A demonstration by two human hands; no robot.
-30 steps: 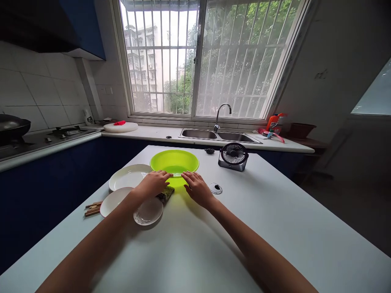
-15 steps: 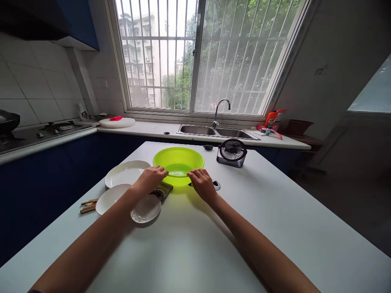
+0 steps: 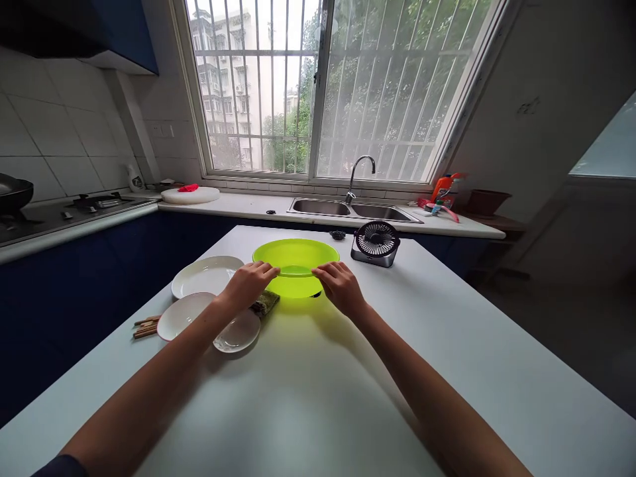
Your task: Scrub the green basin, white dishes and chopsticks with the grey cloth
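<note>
A bright lime-green plastic basin (image 3: 296, 286) is between my hands near the far part of the white table (image 3: 298, 397). My left hand (image 3: 252, 283) pinches its near rim on the left, and my right hand (image 3: 340, 286) pinches the same rim on the right. The basin tilts with its near rim raised; whether its base touches the table I cannot tell. Beside my left forearm lie a large oval plate (image 3: 206, 275), a white bowl (image 3: 181, 315) and a small dish (image 3: 238, 333). A greenish cloth (image 3: 268, 303) sits by my left wrist, partly hidden.
Wooden chopsticks (image 3: 147, 327) lie at the table's left edge. A small black fan (image 3: 376, 244) stands right of the basin, with a black scrubber (image 3: 337, 235) near it. Behind are a double sink (image 3: 320, 207) with a tap (image 3: 352, 179), and a round cutting board (image 3: 190, 195).
The basin's near rim has risen and the basin has shifted slightly right, both hands moving with it. It now covers most of the dark round object beside it.
</note>
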